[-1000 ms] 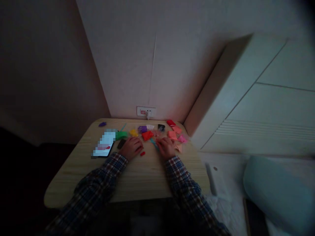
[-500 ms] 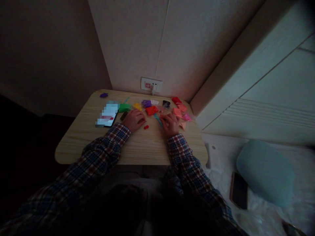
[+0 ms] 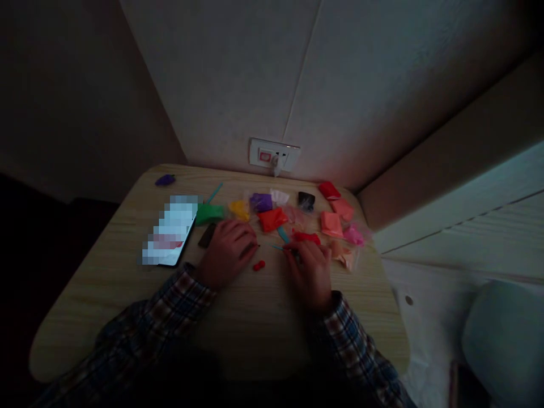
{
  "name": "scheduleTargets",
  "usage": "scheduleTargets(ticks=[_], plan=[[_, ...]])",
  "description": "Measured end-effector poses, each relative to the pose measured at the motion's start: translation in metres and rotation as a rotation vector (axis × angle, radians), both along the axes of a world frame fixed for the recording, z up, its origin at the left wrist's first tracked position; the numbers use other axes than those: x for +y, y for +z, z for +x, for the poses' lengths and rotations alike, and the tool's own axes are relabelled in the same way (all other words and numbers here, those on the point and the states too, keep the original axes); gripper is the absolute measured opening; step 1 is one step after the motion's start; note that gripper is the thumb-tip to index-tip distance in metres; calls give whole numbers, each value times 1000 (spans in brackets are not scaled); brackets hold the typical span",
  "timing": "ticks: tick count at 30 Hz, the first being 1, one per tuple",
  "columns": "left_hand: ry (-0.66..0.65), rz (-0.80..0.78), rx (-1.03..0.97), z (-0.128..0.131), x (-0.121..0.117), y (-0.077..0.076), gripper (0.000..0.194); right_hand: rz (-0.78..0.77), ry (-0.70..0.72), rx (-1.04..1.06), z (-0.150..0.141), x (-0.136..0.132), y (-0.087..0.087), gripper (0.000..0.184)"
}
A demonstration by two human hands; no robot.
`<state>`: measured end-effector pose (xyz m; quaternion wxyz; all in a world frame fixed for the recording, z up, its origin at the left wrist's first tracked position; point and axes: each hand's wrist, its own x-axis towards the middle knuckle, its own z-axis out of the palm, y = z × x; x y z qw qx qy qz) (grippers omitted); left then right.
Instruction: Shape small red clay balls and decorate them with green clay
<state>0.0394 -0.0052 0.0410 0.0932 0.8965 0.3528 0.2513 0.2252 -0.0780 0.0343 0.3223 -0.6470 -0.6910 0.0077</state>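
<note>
My left hand (image 3: pixel 227 254) rests on the table with its fingers curled together. A tiny dark speck (image 3: pixel 258 245) shows at its fingertips, too small to name. My right hand (image 3: pixel 310 271) pinches a thin blue modelling tool (image 3: pixel 277 247), whose tip points left toward my left hand. Between the hands lies a small two-lobed piece of red clay (image 3: pixel 259 265), touched by neither. Just beyond my right hand is a red clay packet (image 3: pixel 306 237), and a flat blue strip (image 3: pixel 283 234) lies beside it.
Clay packets spread along the back: green (image 3: pixel 209 213), yellow (image 3: pixel 239 210), purple (image 3: pixel 260 202), orange-red (image 3: pixel 272 219), black (image 3: pixel 306 200) and pink (image 3: pixel 353 234). A lit phone (image 3: pixel 172 232) lies left, near a purple piece (image 3: pixel 165 179). A wall socket (image 3: pixel 274 154) holds a plug.
My head view has moved closer to the table, so everything looks larger. The blue tool's tip now shows at my right fingers. The red clay piece stays between the hands.
</note>
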Motion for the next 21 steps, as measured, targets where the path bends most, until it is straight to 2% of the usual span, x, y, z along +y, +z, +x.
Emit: scheduleTargets(ticks=[21], plan=[[-40,-63,-78,0,-4,1,7,-73,27,29,-8,-3,5,13]])
